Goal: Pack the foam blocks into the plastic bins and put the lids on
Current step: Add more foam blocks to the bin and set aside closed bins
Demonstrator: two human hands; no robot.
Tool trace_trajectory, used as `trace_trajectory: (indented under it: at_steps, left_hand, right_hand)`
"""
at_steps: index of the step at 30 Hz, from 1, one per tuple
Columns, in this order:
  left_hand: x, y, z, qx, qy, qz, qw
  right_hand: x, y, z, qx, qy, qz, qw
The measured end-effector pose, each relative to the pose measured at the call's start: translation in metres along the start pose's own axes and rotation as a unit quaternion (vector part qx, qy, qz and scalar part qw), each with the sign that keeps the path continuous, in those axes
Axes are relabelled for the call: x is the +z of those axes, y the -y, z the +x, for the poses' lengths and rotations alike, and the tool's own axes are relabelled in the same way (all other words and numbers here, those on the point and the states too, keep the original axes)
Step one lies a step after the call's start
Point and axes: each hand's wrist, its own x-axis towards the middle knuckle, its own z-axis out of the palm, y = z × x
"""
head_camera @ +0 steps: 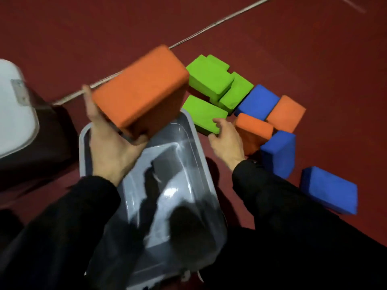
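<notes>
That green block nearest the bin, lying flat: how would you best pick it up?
Span the green block across its short width, coming from its near end, where the right hand already reaches. It lies flat with its thin sides exposed; other blocks crowd its far end.

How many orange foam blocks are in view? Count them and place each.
3: one orange block held in the left hand above the bin; two on the floor, near one, far one. Others may be hidden.

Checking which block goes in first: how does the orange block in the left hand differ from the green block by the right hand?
The orange block is lifted, tilted over the clear bin, held by the left hand. The green block lies on the floor, the right hand just reaching it. Both are similar foam bricks.
</notes>
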Motion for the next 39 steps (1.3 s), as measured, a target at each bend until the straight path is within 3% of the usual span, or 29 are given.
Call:
trace_trajectory:
  at_steps: [4,7,12,16,18,23,27,31,35,39]
  left_hand:
    - [0.018,-0.036,-0.045,0.002,0.09,0.077,0.993]
    - [0.034,-0.045,-0.048,0.044,0.1,0.069,0.992]
    - [0.051,-0.034,-0.051,0.013,0.102,0.015,0.995]
    - [0.047,-0.001,-0.051,-0.034,0.118,0.014,0.992]
    - [0.043,0.007,-0.053,-0.05,0.13,-0.007,0.99]
    - [0.023,0.001,-0.059,-0.027,0.088,0.037,0.995]
    - [-0.003,0.005,-0.069,-0.036,0.041,0.032,0.998]
    - [-0.045,0.019,-0.103,-0.047,0.017,0.053,0.997]
    - [-0.082,0.049,-0.13,-0.064,0.042,0.125,0.989]
    - [-0.09,0.064,-0.16,-0.033,0.14,0.175,0.974]
  right_hand:
    - [-0.034,-0.056,0.004,0.02,0.011,-0.092,0.996]
    - [-0.044,-0.09,0.022,0.038,0.009,-0.14,0.989]
    - [-0.044,-0.154,0.073,0.049,0.038,-0.255,0.965]
    - [-0.024,-0.171,0.085,0.01,-0.074,-0.372,0.925]
    - [-0.019,-0.175,0.086,-0.003,-0.1,-0.378,0.92]
    - [-0.026,-0.156,0.068,-0.022,-0.056,-0.34,0.939]
    - [-0.053,-0.117,0.034,-0.058,-0.143,-0.251,0.956]
    - [-0.096,-0.056,-0.02,-0.12,-0.167,-0.158,0.966]
    - [-0.134,0.015,-0.078,-0.148,-0.162,-0.048,0.974]
    - [-0.137,0.06,-0.129,-0.15,-0.081,0.035,0.985]
